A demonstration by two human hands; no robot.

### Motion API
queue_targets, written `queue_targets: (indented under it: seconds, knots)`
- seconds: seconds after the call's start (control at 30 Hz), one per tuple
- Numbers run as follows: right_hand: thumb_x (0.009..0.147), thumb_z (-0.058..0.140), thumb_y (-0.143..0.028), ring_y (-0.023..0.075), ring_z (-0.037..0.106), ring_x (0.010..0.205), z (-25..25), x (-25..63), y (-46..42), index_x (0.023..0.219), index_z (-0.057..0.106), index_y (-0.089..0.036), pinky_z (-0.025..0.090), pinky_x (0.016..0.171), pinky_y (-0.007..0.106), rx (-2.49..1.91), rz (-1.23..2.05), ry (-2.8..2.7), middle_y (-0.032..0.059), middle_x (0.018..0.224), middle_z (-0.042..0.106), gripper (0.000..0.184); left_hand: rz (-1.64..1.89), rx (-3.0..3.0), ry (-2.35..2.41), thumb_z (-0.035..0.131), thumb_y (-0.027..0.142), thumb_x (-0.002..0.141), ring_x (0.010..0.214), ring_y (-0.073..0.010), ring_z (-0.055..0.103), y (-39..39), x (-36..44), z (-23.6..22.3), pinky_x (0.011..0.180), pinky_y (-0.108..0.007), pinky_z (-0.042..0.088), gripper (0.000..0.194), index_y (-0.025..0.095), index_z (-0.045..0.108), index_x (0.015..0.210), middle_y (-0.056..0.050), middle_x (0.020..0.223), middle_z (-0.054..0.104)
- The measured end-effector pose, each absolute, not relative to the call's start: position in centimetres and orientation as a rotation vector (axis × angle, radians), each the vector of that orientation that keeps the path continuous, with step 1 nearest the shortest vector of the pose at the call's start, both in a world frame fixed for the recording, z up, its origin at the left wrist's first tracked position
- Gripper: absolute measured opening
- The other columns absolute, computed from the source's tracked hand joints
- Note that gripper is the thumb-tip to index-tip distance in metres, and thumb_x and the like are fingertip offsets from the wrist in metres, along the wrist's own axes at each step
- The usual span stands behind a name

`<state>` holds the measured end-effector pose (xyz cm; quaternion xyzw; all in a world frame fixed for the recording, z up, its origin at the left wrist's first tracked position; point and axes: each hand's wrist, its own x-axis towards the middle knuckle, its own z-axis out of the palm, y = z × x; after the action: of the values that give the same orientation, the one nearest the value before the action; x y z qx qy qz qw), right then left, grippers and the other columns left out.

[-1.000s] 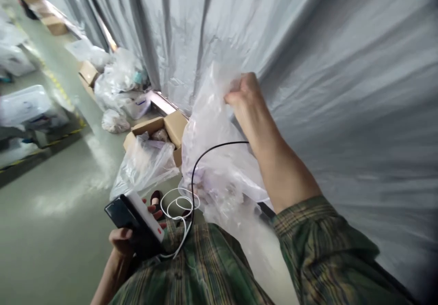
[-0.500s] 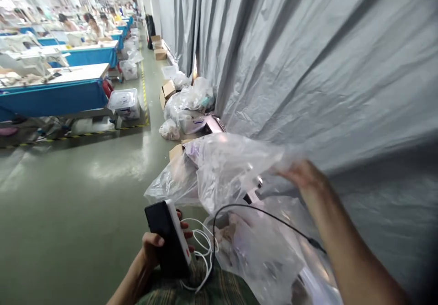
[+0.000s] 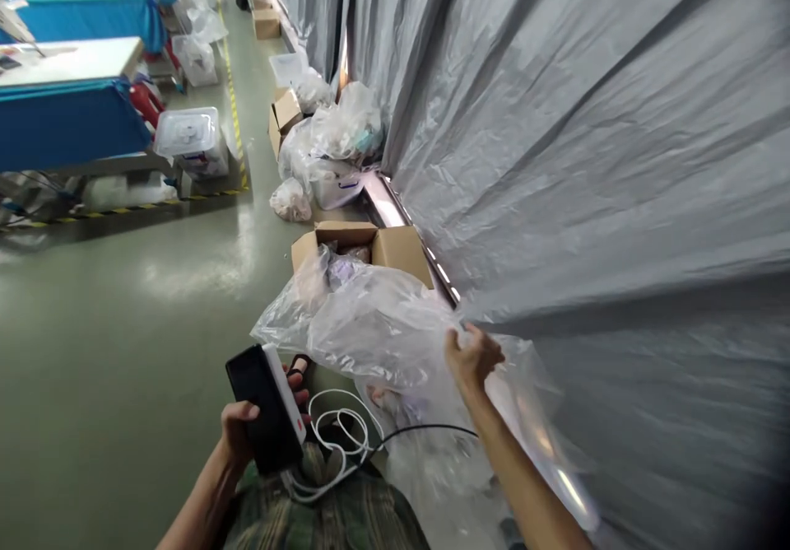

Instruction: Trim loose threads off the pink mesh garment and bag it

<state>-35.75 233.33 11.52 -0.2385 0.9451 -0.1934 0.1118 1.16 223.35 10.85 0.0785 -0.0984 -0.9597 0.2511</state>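
Observation:
My left hand (image 3: 238,431) is closed around a black phone-like device (image 3: 262,406) and a white power bank (image 3: 285,393), held stacked together. A looped white cable (image 3: 346,418) and a black cable (image 3: 425,427) hang beside them near my lap. To the right, my right hand (image 3: 474,359) is over a large clear plastic bag (image 3: 376,319), thumb and fingers apart, with nothing visible between them. That bag spreads over the front of an open cardboard box (image 3: 401,254) holding wrapped, purplish contents. Another clear bag (image 3: 444,476) with items inside lies below my right forearm.
A grey curtain (image 3: 555,163) hangs along the right side. Farther along the wall are filled plastic bags (image 3: 351,126) and a smaller cardboard box (image 3: 287,109). A lidded clear bin (image 3: 192,142) stands by blue-draped worktables (image 3: 62,122) on the left, beside yellow-black floor tape (image 3: 238,138).
My right hand has moved left, and the raised plastic bag has dropped lower, uncovering the open cardboard box. The view has tilted down. My left hand keeps its hold on the device and power bank.

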Motion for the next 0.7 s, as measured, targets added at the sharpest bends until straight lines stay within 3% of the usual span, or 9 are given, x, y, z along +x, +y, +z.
queue_targets:
  seconds: [0.07,0.13,0.2,0.3,0.4,0.57,0.7]
  knots:
    - [0.084,0.05,-0.032,0.0403,0.03,0.132,11.7,-33.0,232.3,0.122,0.054,-0.011,0.032,0.1,0.054,-0.801,-0.617,2.643,0.0243,0.131,0.048,0.044,-2.622,0.293,-0.264,0.051,0.015,0.067,0.122,-0.0359,0.054,221.8,1.0,10.4,0.101,-0.059,0.041,0.064,0.016,0.055,0.131,-0.012,0.137,0.054]
    - [0.079,0.056,-0.029,0.0349,0.045,0.12,11.8,-29.6,232.0,0.103,0.064,-0.015,0.04,0.096,0.045,-0.906,-0.595,2.154,0.0185,0.118,0.059,0.03,-2.658,0.346,-0.272,0.051,0.016,0.066,0.121,-0.0363,0.054,220.3,1.0,9.7,0.101,-0.058,0.042,0.065,0.015,0.055,0.131,-0.011,0.14,0.052]
    - [0.071,0.063,-0.025,0.0269,0.063,0.086,11.6,-26.7,232.4,0.071,0.066,-0.016,0.05,0.076,0.035,-0.864,-0.51,1.86,0.0101,0.08,0.068,0.009,-2.724,0.358,-0.294,0.052,0.015,0.064,0.121,-0.0365,0.054,219.1,1.1,9.0,0.1,-0.057,0.043,0.067,0.014,0.055,0.131,-0.011,0.143,0.047]
    - [0.065,0.067,-0.021,0.0155,0.057,0.044,11.0,-25.2,233.6,0.048,0.056,-0.016,0.046,0.045,0.024,-0.722,-0.437,1.662,0.0005,0.044,0.055,0.022,-2.808,0.396,-0.334,0.052,0.013,0.062,0.119,-0.037,0.055,217.8,1.0,8.0,0.098,-0.055,0.045,0.07,0.015,0.053,0.132,-0.008,0.147,0.043]
    - [0.077,0.061,-0.027,0.013,0.057,0.044,10.2,-27.3,233.2,0.061,0.061,-0.015,0.045,0.04,0.021,-0.599,-0.546,1.611,0.0013,0.053,0.062,0.02,-2.862,0.531,-0.372,0.052,0.012,0.063,0.119,-0.0365,0.056,217.4,0.4,7.0,0.098,-0.053,0.046,0.07,0.014,0.052,0.133,-0.009,0.144,0.047]
    - [0.091,0.052,-0.03,0.0122,0.064,0.071,5.5,-31.1,227.4,0.093,0.063,-0.015,0.054,0.065,0.024,-0.448,-0.846,1.665,0.0059,0.087,0.066,0.019,-2.845,0.746,-0.341,0.052,0.013,0.067,0.116,-0.0343,0.058,218.2,-0.9,5.3,0.097,-0.053,0.046,0.065,0.017,0.053,0.131,-0.009,0.131,0.06]
    - [0.093,0.056,-0.032,0.0168,0.063,0.088,-1.0,-30.3,222.8,0.112,0.059,-0.014,0.055,0.075,0.035,-0.373,-0.917,1.629,0.007,0.107,0.063,0.026,-2.853,0.884,-0.268,0.058,0.016,0.062,0.103,-0.0379,0.064,219.2,-0.6,3.0,0.091,-0.054,0.046,0.078,0.019,0.045,0.139,-0.014,0.123,0.065]
